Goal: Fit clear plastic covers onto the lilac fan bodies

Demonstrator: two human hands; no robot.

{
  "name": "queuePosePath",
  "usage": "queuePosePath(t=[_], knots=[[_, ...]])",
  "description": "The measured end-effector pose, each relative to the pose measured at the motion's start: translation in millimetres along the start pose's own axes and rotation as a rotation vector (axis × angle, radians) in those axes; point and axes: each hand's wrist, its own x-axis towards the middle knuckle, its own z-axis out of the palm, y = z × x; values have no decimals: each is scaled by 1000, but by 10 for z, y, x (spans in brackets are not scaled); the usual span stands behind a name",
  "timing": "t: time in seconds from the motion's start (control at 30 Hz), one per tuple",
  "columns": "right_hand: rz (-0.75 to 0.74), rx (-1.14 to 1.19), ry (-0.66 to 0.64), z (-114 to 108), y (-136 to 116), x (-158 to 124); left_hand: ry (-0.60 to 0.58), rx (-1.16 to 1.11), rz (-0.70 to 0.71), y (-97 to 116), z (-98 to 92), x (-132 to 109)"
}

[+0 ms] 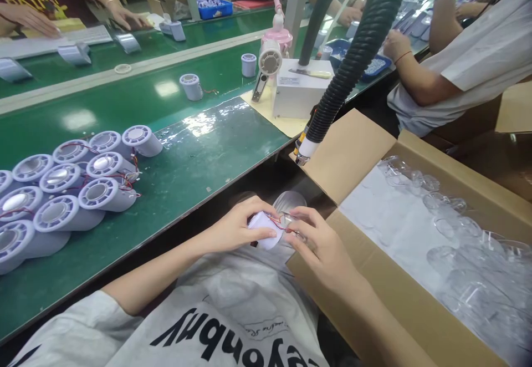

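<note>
My left hand [239, 227] is closed around a small white cylindrical fan housing [265, 228] with thin red wires, held over my lap below the table edge. My right hand [316, 240] pinches a clear plastic cap [290, 203] and the wires at the housing's right end. Both hands meet at the part. Several matching white housings [66, 189] with round metal centres and red wires lie grouped on the green conveyor table at the left.
An open cardboard box [353, 151] at my right holds several clear plastic caps [457, 228]. A black corrugated hose [353, 56] hangs down near a white machine box [301, 87]. Other people's hands work across the belt and at the far right.
</note>
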Motion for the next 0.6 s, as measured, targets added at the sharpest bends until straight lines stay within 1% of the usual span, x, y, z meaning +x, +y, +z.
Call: queuePosePath(t=[0.07,0.1,0.13,0.2,0.27,0.3,0.37,0.43,0.5,0.6], knots=[[-107,-148,79,-1,17,-8,-17,0,-3,-29,-6,-4],[-153,-211,84,-3,29,-4,-31,3,4,-35,-10,-3],[-188,-261,57,-4,40,6,-51,8,18,-37,-14,1],[-210,-305,-70,-6,61,38,-102,24,59,-28,-23,11],[-166,-266,-214,-2,70,75,-144,37,89,-13,-28,21],[-122,-219,-262,2,69,90,-145,41,92,-10,-27,24],[-22,-79,-287,18,52,110,-92,34,71,-20,-15,25],[59,84,-224,45,23,120,8,9,34,-59,11,26],[132,217,-115,73,-5,126,77,-10,29,-117,44,30],[244,333,16,91,-16,133,75,32,85,-188,83,41]])
